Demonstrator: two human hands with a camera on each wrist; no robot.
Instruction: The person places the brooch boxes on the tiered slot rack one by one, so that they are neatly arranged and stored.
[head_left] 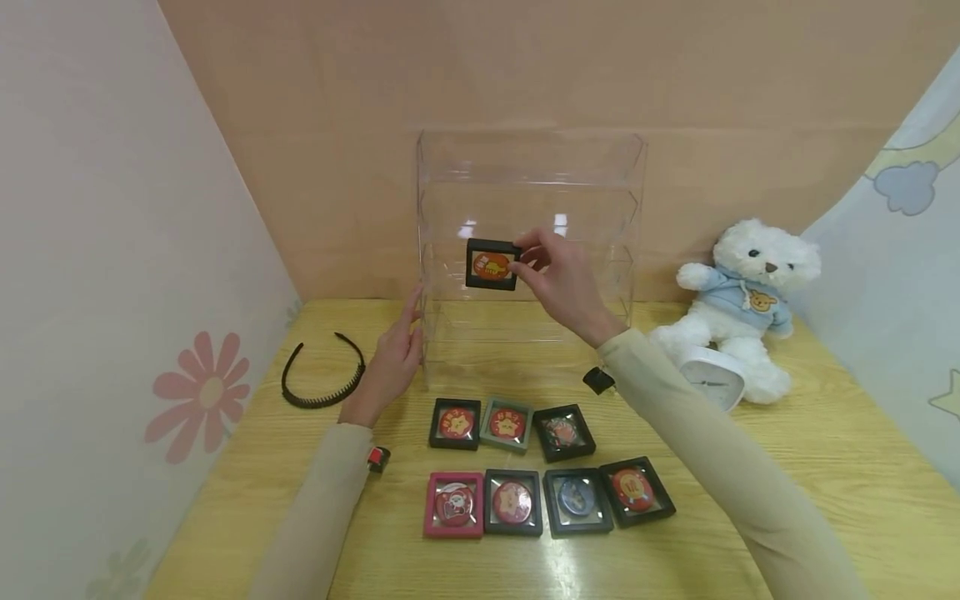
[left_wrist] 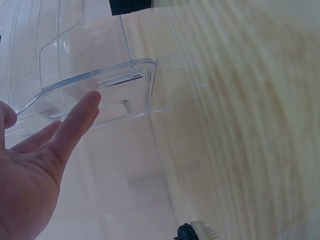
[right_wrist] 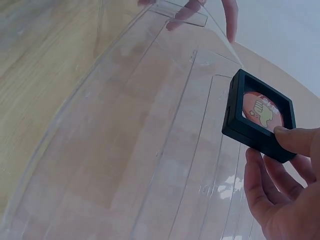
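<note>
I've got the right hand pinching a frame by its edge, thumb and fingers snug on it, raised before the rack. Looks like the placing step; next calls for lining it up with the rack behind the grip. Left of the grip, the left hand extends straight fingers along the rack's side.

Both arms are stretched forward and covered almost to the wrists by pale sleeves. The left hand is held lower, its fingers extended; the right hand is held higher, thumb and fingers bent into a pinch.
</note>
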